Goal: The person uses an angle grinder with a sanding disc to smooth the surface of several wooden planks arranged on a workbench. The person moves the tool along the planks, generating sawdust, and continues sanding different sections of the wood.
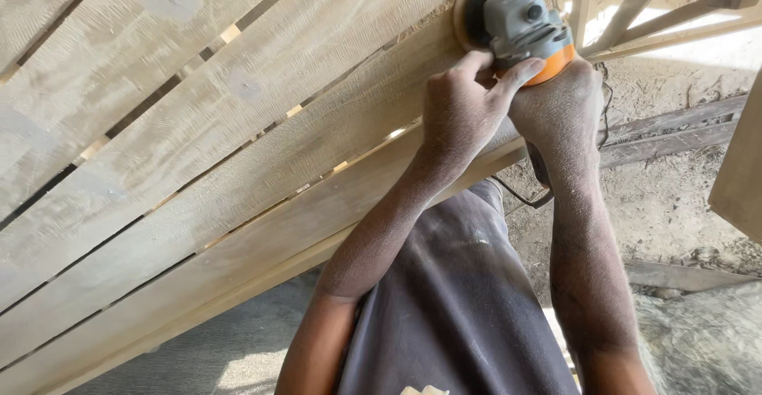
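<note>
Wood-dust coats both forearms. Left hand (460,109) and right hand (559,109) sit side by side, fingers (520,69) curled closed around a grey and orange angle grinder (524,26). Its sanding disc (468,6), just beyond the fingertips, presses on the slatted wooden panel (222,149). Black cord (520,196) hangs below the right wrist.

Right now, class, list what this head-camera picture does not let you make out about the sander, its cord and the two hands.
Head view only:
- Sanding disc: its working face is hidden against the plank; the top edge crops it.
- Sander: its rear handle is covered by the right hand.
- Left hand: fingers curl over the body, tips hidden.
- Cord: disappears behind the forearms.
</note>
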